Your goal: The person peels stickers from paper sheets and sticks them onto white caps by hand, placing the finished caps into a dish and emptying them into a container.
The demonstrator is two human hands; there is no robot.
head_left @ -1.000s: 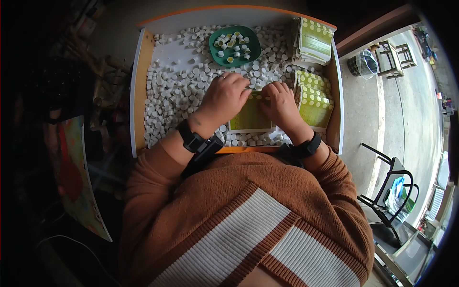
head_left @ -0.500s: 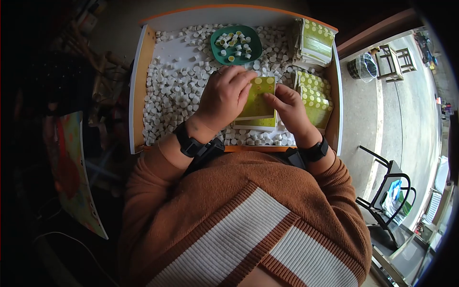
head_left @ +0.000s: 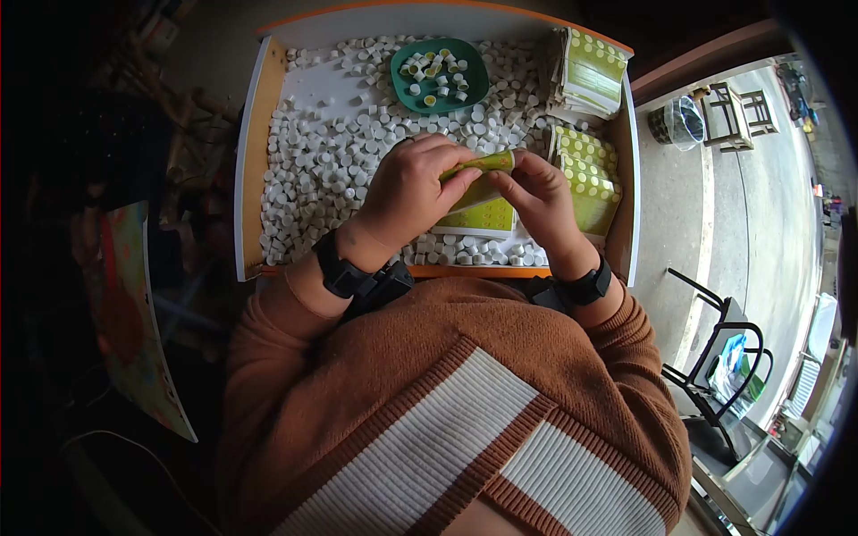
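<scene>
Between my hands is a yellow-green printed sheet point(head_left: 490, 163), bent so that its upper edge curls over. My left hand point(head_left: 413, 186) pinches its left side with thumb and fingers. At its right end, the thumb and fingertips of my right hand point(head_left: 542, 198) grip the edge. Another yellow-green sheet point(head_left: 487, 219) with small printed marks lies just beneath, in the white-walled box point(head_left: 255, 161). Small white caps point(head_left: 326, 165) are spread around my left hand. A green dish point(head_left: 400, 85) beyond my hands holds several caps, some showing yellow faces.
Stacked green sheets with pale dots point(head_left: 592, 76) fill the far right corner, and a second stack point(head_left: 585, 174) lies nearer my right hand. The box has an orange rim point(head_left: 429, 271). A black-framed chair point(head_left: 726, 357) stands to the right on the floor.
The held sheet was nearly flat and facing up; now it is bent over and curled. More of the sheet underneath shows. Both hands stay almost in place.
</scene>
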